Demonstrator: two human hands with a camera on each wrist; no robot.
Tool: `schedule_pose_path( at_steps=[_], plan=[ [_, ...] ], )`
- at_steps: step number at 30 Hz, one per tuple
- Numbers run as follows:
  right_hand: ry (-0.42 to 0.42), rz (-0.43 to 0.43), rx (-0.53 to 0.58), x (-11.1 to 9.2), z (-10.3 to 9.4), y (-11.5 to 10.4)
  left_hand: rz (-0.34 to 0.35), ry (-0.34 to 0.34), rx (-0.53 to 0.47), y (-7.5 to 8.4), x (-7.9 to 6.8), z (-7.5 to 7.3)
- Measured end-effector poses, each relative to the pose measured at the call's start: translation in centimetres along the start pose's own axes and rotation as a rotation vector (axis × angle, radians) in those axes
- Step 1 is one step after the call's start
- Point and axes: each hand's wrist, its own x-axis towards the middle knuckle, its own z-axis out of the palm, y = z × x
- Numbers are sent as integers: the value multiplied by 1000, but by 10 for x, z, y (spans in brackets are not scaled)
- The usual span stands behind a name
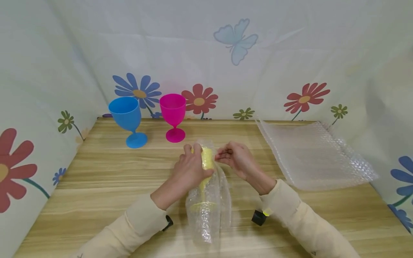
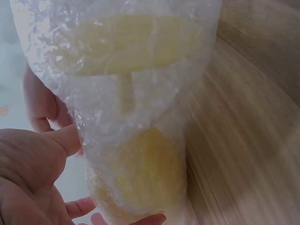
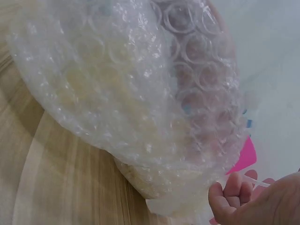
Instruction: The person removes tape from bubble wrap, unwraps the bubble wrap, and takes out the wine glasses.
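Observation:
A yellow goblet (image 1: 207, 159) lies wrapped in clear bubble wrap (image 1: 203, 218), its bowl pointing away from me and its round foot towards me. My left hand (image 1: 193, 165) grips the wrapped bowl from the left, fingers over the far side and thumb on the near side. In the left wrist view, the goblet's foot (image 2: 136, 44) and bowl show through the film. At the right of the bowl, my right hand (image 1: 238, 158) pinches the loose edge of the wrap with curled fingers. Wrap hides much of the goblet in the right wrist view.
A blue goblet (image 1: 127, 114) and a pink goblet (image 1: 174, 111) stand upright at the back left of the wooden table (image 1: 106, 179). Another sheet of bubble wrap (image 1: 309, 157) lies on the right. Behind the table hangs a flowered cloth (image 1: 180, 46).

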Motion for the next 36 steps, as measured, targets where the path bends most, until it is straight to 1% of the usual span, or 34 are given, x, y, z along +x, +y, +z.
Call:
schedule_pose_path(
  at_steps=[4,9,12,14,16,18,20,22,25,27,29,31,34,36],
  plan=[
    [11,-33,23,-7,-3,2,-25,-12,1,-2,2,0],
    [82,-105,44,-15,-8,5,-46,-31,-16,-3,3,0],
    [119,-139,33,-20,-13,8,-50,-37,-16,-3,2,1],
    [159,-152,-12,-24,-15,10,-44,-36,-6,-2,1,1],
    [192,-166,-94,-30,-17,13,-30,-29,2,-1,-1,2],
    [214,-174,-202,-38,-18,15,-17,-20,15,-1,-2,2],
    [207,-185,-352,-45,-18,17,-4,-12,25,-1,-3,2],
    [173,-204,-529,-52,-17,19,2,-8,30,0,-3,3],
    [87,-262,-811,-57,-17,21,15,7,34,0,-4,4],
    [22,-312,-940,-59,-17,22,24,18,37,0,-5,6],
    [-48,-336,-1016,-59,-17,22,31,29,42,0,-5,7],
    [-104,-331,-1056,-59,-17,21,36,33,49,-1,-5,8],
    [-165,-282,-1111,-57,-16,18,49,40,106,-1,-6,8],
    [-180,-249,-1139,-56,-15,17,70,55,161,-1,-6,7]
  ],
)
